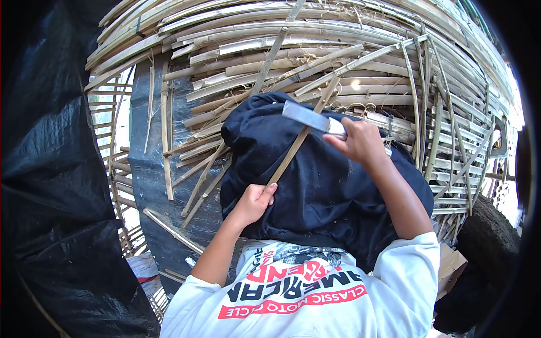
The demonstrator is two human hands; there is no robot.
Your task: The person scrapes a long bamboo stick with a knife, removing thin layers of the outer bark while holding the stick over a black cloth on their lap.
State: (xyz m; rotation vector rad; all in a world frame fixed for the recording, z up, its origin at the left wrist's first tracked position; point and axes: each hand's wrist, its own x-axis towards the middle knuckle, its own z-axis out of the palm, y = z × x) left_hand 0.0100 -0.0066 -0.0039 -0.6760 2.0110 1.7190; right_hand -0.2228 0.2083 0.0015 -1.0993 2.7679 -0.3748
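My left hand (pixel 253 203) is closed round the near end of a thin bamboo strip (pixel 293 147), which slants up and away to the right above my lap. In my right hand (pixel 360 141) is a knife (pixel 307 116) with a broad, straight metal blade and a pale handle. Its blade lies across the strip, past the middle toward the far end; whether the edge touches the strip I cannot tell. A dark cloth (pixel 332 186) covers my lap beneath both hands.
Long split bamboo pieces (pixel 225 73) are piled ahead, with curled shavings among them. A dark sheet (pixel 149 169) with loose strips lies to the left, beside a black tarp (pixel 51 169). Bamboo slats (pixel 453 135) form a lattice at right, near a dark log (pixel 490 231) and a cardboard box (pixel 451 265).
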